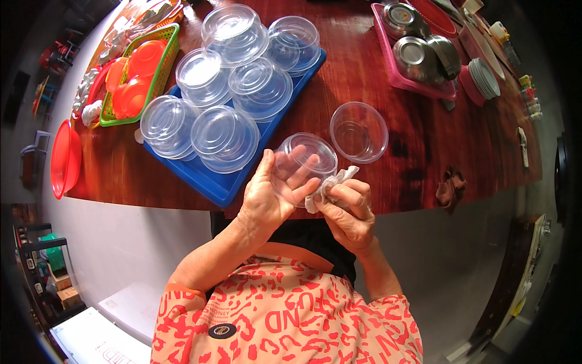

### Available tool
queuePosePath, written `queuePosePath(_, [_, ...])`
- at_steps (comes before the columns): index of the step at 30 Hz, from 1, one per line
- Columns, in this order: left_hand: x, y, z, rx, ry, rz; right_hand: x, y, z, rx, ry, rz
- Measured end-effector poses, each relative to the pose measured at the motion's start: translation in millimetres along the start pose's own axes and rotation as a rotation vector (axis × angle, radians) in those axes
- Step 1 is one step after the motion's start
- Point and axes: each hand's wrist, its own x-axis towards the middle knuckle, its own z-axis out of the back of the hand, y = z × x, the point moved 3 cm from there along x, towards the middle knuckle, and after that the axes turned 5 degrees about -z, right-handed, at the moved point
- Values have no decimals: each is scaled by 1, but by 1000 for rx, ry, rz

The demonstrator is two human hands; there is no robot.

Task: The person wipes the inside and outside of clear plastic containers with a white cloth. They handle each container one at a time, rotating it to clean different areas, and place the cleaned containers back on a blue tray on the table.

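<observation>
My left hand [277, 191] holds a clear plastic bowl [313, 152] from behind, its fingers showing through the plastic. My right hand [348, 211] pinches a whitish cloth [328, 187] against the near right side of that bowl. Just beyond, another clear plastic bowl [359, 132] stands on the wooden table [345, 82]. To the left, several stacks of clear plastic bowls [226, 139] rest on a blue tray [220, 193], which lies at a slant near the table's front edge.
A green basket [170, 59] with orange bowls [136, 93] and a red basin [67, 159] are at the left. Back right, a pink basket [409, 88] holds metal bowls [411, 54], beside stacked white plates [484, 78]. A brown cloth [451, 187] lies at the front edge.
</observation>
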Motion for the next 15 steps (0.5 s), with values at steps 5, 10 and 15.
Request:
queuePosePath(5, [1, 2, 2, 72, 40, -94, 13, 19, -13, -87, 38, 105])
queuePosePath(10, [-7, 15, -9, 240, -37, -117, 28, 35, -27, -136, 145, 64])
queuePosePath(15, [-17, 7, -27, 552, 26, -198, 18, 32, -17, -127, 197, 82])
